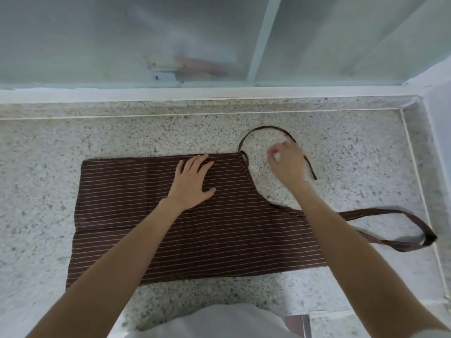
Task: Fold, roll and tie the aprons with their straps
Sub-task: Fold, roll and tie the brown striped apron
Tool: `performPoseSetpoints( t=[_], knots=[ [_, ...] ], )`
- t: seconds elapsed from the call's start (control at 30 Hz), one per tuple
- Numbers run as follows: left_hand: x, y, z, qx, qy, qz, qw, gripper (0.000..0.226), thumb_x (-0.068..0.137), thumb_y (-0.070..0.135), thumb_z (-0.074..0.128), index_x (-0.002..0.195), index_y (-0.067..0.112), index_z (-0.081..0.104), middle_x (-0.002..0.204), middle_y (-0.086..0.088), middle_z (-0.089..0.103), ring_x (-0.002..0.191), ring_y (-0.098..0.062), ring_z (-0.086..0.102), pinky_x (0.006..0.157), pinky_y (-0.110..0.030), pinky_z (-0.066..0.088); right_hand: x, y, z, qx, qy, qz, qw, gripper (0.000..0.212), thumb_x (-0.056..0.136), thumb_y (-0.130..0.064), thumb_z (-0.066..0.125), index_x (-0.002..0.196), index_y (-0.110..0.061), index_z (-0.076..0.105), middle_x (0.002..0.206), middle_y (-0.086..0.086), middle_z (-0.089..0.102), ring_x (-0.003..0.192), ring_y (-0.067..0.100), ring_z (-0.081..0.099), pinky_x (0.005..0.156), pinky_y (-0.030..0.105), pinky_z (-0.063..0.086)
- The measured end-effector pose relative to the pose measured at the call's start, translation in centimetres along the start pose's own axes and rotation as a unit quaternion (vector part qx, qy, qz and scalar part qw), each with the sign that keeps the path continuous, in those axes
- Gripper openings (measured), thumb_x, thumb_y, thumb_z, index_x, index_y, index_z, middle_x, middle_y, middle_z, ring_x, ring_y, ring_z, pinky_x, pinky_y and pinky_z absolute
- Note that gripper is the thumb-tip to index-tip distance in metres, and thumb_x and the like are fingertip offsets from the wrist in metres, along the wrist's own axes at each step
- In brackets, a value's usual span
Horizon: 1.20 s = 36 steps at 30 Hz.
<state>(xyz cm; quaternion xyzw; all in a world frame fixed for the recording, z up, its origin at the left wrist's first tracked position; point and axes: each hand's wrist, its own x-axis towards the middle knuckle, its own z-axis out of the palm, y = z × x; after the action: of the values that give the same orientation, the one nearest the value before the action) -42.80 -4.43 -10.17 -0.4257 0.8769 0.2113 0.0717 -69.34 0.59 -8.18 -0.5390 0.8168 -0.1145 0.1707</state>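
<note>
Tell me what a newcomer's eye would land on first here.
The brown striped apron dominates, spread flat across the middle of the speckled counter. The left hand presses flat on its upper part, while the right hand reaches over the thin strap looping beyond the apron's right end. A wider strap loops out at the right.

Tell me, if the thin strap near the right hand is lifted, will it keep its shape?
Probably not: the thin strap lies in a loose curve on the counter, so it should hang limp. Being narrow, it is likely light and may slide easily.
</note>
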Motion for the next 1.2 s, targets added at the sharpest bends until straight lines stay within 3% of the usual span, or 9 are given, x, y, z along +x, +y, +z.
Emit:
performPoseSetpoints(
  t=[0.17, 0.4, 0.57, 0.73, 0.9, 1.0, 1.1, 1.13, 1.2],
  knots=[
    [1.1, 2.9, 1.5, 0.025, -0.072, 0.0, 0.997, 0.1, 0.075, 0.073, 0.05, 0.15, 0.028, 0.0, 0.157, 0.008, -0.008, 0.144, -0.017, -0.009, 0.11, -0.06, -0.003, -0.9, -2.5, 3.3, 0.043, -0.078, 0.092, 0.992, 0.029, 0.087, -0.046, 0.058, 0.093, -0.018, 0.064, 0.086, 0.0, 0.068, 0.084, 0.02, 0.062, 0.092, 0.039, 0.044],
    [1.1, 2.7, 1.8, 0.04, -0.079, -0.002, 0.996, 0.105, 0.072, 0.076, 0.05, 0.149, 0.029, -0.003, 0.156, 0.009, -0.011, 0.143, -0.016, -0.014, 0.111, -0.062, -0.003, 1.1, -2.7, 3.0, -0.024, -0.086, 0.035, 0.995, 0.016, 0.089, -0.03, 0.057, 0.093, -0.017, 0.066, 0.089, 0.001, 0.066, 0.083, 0.019, 0.061, 0.07, 0.029, 0.043],
    [1.3, 2.8, 1.6, 0.028, -0.083, -0.005, 0.996, 0.105, 0.072, 0.074, 0.053, 0.149, 0.029, -0.002, 0.156, 0.01, -0.011, 0.143, -0.017, -0.014, 0.11, -0.062, -0.004, 1.8, 0.2, 1.1, -0.071, 0.016, 0.0, 0.997, 0.025, 0.097, -0.027, 0.045, 0.1, -0.007, 0.061, 0.094, 0.007, 0.063, 0.084, 0.022, 0.059, 0.061, 0.027, 0.036],
    [1.5, 2.9, 1.6, 0.016, -0.072, -0.011, 0.997, 0.106, 0.069, 0.072, 0.059, 0.149, 0.029, 0.004, 0.156, 0.01, -0.006, 0.143, -0.017, -0.01, 0.109, -0.062, -0.003, -0.3, -0.9, 1.8, -0.058, -0.101, 0.064, 0.991, 0.048, 0.085, -0.063, 0.049, 0.088, -0.017, 0.059, 0.083, -0.001, 0.059, 0.072, 0.017, 0.058, 0.06, 0.027, 0.044],
    [1.4, 2.9, 1.6, 0.015, -0.07, -0.01, 0.997, 0.106, 0.069, 0.072, 0.059, 0.149, 0.029, 0.004, 0.156, 0.011, -0.006, 0.143, -0.017, -0.01, 0.109, -0.061, -0.004, -0.9, -1.9, 2.4, -0.048, -0.129, 0.056, 0.989, 0.027, 0.09, -0.04, 0.057, 0.093, -0.015, 0.065, 0.091, 0.003, 0.064, 0.08, 0.022, 0.062, 0.063, 0.029, 0.047],
    [1.4, 2.9, 1.7, 0.013, -0.069, -0.007, 0.998, 0.106, 0.069, 0.072, 0.058, 0.149, 0.029, 0.004, 0.156, 0.01, -0.006, 0.143, -0.017, -0.011, 0.109, -0.062, -0.004, -0.2, -1.7, 1.9, 0.071, -0.109, 0.076, 0.989, 0.02, 0.093, -0.027, 0.052, 0.095, -0.009, 0.06, 0.085, 0.004, 0.063, 0.077, 0.021, 0.062, 0.063, 0.031, 0.048],
    [1.4, 2.9, 1.7, 0.01, -0.07, -0.007, 0.997, 0.106, 0.069, 0.072, 0.058, 0.149, 0.029, 0.004, 0.156, 0.01, -0.006, 0.143, -0.017, -0.01, 0.109, -0.062, -0.004, 1.0, -1.6, 0.3, 0.414, -0.118, 0.195, 0.881, 0.013, 0.1, -0.02, 0.041, 0.097, -0.01, 0.048, 0.076, 0.008, 0.063, 0.064, 0.019, 0.063, 0.062, 0.034, 0.055],
    [1.4, 2.8, 1.7, 0.011, -0.07, -0.007, 0.997, 0.106, 0.069, 0.073, 0.058, 0.149, 0.029, 0.004, 0.156, 0.01, -0.006, 0.143, -0.017, -0.01, 0.109, -0.062, -0.004, 1.6, -1.3, -0.4, 0.446, -0.134, 0.203, 0.861, 0.012, 0.1, -0.022, 0.043, 0.095, -0.012, 0.047, 0.07, 0.005, 0.059, 0.054, 0.015, 0.058, 0.057, 0.031, 0.052],
    [1.4, 2.8, 1.7, 0.014, -0.072, -0.007, 0.997, 0.106, 0.07, 0.073, 0.057, 0.149, 0.029, 0.003, 0.156, 0.01, -0.007, 0.143, -0.017, -0.011, 0.109, -0.062, -0.004, 2.7, -0.2, -1.5, 0.365, -0.167, 0.149, 0.904, 0.015, 0.093, -0.03, 0.057, 0.09, -0.016, 0.052, 0.062, -0.003, 0.05, 0.046, 0.008, 0.044, 0.051, 0.022, 0.042]
  ],
)
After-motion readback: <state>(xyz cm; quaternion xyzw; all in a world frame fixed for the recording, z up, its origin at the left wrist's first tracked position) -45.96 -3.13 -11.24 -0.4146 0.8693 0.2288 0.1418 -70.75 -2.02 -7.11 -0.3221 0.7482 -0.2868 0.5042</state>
